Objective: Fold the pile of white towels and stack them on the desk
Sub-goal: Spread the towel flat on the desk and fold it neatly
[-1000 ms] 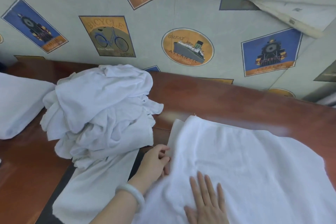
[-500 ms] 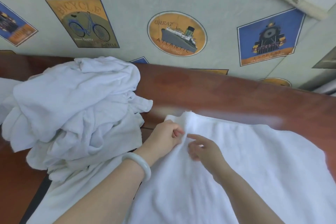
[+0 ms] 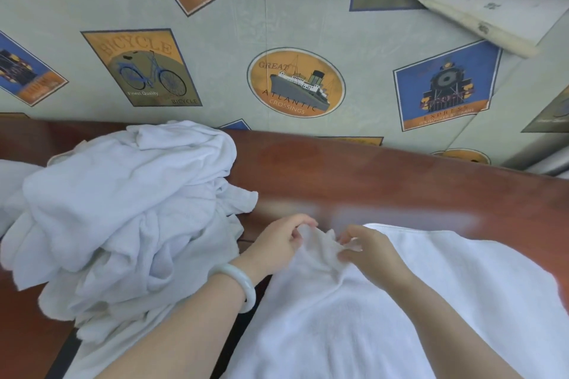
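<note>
Wall: pale wallpaper [image 3: 234, 49] runs right behind the desk, covered in retro prints, including a bicycle poster [image 3: 141, 68], an oval ship badge [image 3: 295, 83] and a blue train one [image 3: 446, 86].
Desk: glossy reddish-brown wood [image 3: 385, 181], with a washed-out glare streak just past the hands.
Pile: the unfolded white towels [image 3: 123, 209] sit heaped on the left side of the desk, all crumpled, with the lowest layers hanging toward the near edge.
Spread towel: one white towel [image 3: 400, 301] lies mostly flat on the right half of the desk, just beside the pile.
What's changed: a second ago the right hand lay flat on this towel near the person while the left pinched its left edge. Half a second ago both had reached the far left corner. Now that corner is bunched up and raised a bit off the wood.
Left hand: the left hand [image 3: 277, 243] has its fingers curled, pinching the corner from the left.
Right hand: the right hand [image 3: 369, 252] has thumb and fingers nipping the same corner from the right.
Corner: the towel corner [image 3: 323, 243] puckers between the two sets of fingertips, with the rest of the towel trailing back under the right wrist.
Bracelet: a pale bangle [image 3: 243, 283] sits on the left wrist.
</note>
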{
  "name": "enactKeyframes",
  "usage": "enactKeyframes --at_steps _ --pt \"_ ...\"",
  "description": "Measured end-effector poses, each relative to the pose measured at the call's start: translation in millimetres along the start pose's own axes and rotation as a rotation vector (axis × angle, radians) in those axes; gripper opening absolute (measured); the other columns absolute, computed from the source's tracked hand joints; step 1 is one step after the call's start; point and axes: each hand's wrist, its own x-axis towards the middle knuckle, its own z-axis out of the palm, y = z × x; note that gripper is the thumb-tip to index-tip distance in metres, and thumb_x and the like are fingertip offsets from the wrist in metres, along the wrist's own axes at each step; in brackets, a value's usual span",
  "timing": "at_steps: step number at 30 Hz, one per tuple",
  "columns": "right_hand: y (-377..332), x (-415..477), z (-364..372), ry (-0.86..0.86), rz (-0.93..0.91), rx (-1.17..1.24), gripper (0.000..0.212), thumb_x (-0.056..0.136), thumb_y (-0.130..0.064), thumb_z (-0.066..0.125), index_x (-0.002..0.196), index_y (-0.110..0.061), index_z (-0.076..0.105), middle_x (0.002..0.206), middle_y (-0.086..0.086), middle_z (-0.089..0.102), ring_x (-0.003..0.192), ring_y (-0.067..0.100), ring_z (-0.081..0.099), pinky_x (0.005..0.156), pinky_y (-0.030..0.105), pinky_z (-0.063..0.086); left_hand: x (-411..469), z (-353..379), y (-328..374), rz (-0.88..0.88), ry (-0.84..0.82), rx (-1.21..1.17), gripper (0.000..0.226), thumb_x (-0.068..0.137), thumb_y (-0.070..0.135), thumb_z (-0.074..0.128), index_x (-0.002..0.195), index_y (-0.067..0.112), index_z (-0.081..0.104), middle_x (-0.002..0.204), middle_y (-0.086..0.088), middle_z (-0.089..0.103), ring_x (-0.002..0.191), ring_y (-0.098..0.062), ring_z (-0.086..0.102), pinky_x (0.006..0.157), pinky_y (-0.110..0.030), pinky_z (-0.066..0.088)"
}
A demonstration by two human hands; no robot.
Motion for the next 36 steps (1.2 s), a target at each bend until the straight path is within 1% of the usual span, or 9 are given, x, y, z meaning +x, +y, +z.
enactKeyframes --at_steps 4,8,12,15,19,23,28,32,36 --pt "2 -19 -15 -0.018 -0.059 0.359 0.040 0.075 0.014 0.072 0.065 -0.025 0.074 0.115 -0.014 0.070 0.105 0.001 0.065 0.087 0.022 0.050 15 -8 21 0.081 -0.328 -0.027 0.057 0.089 -0.006 0.053 0.136 0.026 0.054 0.105 0.020 0.062 0.069 0.012 0.052 0.066 -0.006 0.039" --pt "10 -21 -20 0.025 -0.038 0.429 0.029 0.074 0.016 0.072 0.066 -0.011 0.067 0.118 -0.007 0.070 0.101 0.009 0.070 0.087 0.025 0.052 28 -23 16 0.089 -0.271 0.282 0.023 0.085 0.017 0.070 0.105 0.027 0.065 0.091 0.019 0.056 0.084 0.000 0.052 0.074 -0.020 0.043" --pt "9 -16 -15 0.048 -0.096 0.233 0.038 0.072 0.007 0.078 0.068 -0.027 0.062 0.108 -0.019 0.069 0.090 0.008 0.068 0.079 0.016 0.050 31 -45 4 0.055 -0.312 0.474 0.016 0.085 0.029 0.071 0.078 0.028 0.057 0.084 0.009 0.056 0.094 -0.013 0.049 0.082 -0.028 0.039" --pt "-3 -2 -17 0.011 -0.111 0.051 0.038 0.077 -0.003 0.079 0.077 -0.037 0.064 0.095 -0.015 0.065 0.075 0.000 0.061 0.071 0.011 0.044 40 -76 9 0.105 -0.281 0.717 0.024 0.092 0.020 0.059 0.075 0.025 0.043 0.074 0.007 0.046 0.085 -0.026 0.053 0.072 -0.035 0.040" --pt "-12 38 -11 -0.146 -0.043 -0.309 0.024 0.082 -0.011 0.076 0.094 -0.028 0.064 0.105 -0.003 0.061 0.097 0.016 0.061 0.068 0.019 0.036 60 -112 17 0.193 -0.063 1.108 0.023 0.089 0.001 0.041 0.088 0.023 0.033 0.083 -0.005 0.042 0.089 -0.032 0.052 0.069 -0.034 0.034" --pt "-20 61 -2 -0.223 0.005 -0.444 0.015 0.085 -0.018 0.074 0.097 -0.022 0.067 0.114 0.003 0.061 0.090 0.020 0.058 0.069 0.025 0.043 65 -113 -1 0.115 -0.350 1.236 0.034 0.078 -0.006 0.041 0.091 0.026 0.046 0.083 0.006 0.043 0.095 -0.028 0.048 0.079 -0.037 0.043" --pt "-17 71 6 -0.196 -0.029 -0.613 0.023 0.086 -0.018 0.071 0.105 -0.020 0.057 0.107 0.001 0.048 0.095 0.027 0.058 0.073 0.031 0.046 76 -117 -11 -0.023 -0.558 1.364 0.013 0.088 0.035 0.052 0.091 0.025 0.059 0.086 0.010 0.042 0.100 -0.026 0.043 0.093 -0.042 0.040" --pt "-17 81 5 -0.128 0.038 -0.615 0.011 0.094 -0.022 0.061 0.086 -0.018 0.053 0.103 0.005 0.052 0.092 0.028 0.058 0.071 0.030 0.044 84 -109 -7 0.057 -0.409 1.428 0.027 0.104 0.035 0.042 0.099 0.023 0.066 0.100 0.004 0.053 0.097 -0.021 0.032 0.088 -0.034 0.028" --pt "-20 90 1 0.004 0.171 -0.560 0.013 0.090 -0.019 0.061 0.101 -0.011 0.062 0.103 0.008 0.065 0.093 0.029 0.063 0.069 0.027 0.043 85 -95 -31 -0.029 -0.179 1.336 0.011 0.093 0.017 0.054 0.091 0.018 0.065 0.081 0.007 0.029 0.105 -0.028 0.037 0.093 -0.042 0.040"
